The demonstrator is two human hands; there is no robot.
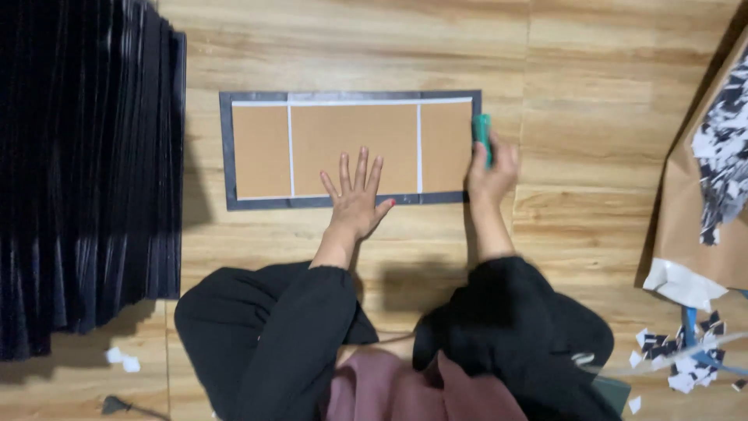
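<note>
Both hands work at one flat board (351, 148) lying on the wooden floor (592, 117). One left hand (357, 195) lies spread, palm down, all five fingers splayed, pressing on the board's near edge about its middle; it grips nothing. One right hand (491, 168) is closed around a single green tool (483, 136), held upright against the board's right end, its tip at the far right corner.

That board is a long rectangle with a dark grey border and three brown panels, set apart by two white lines; another white line runs along its far edge.

Left of the board stands one tall stack of dark sheets (86, 171), well apart from it. Right of the board, also well apart, lies one brown paper bag (693, 226) filled with black and white scraps (725, 148); more scraps (686, 366) are scattered on the floor nearer the person. Two small white bits (123, 359) lie near the stack's base. Black sleeves (296, 312) cover both arms.
</note>
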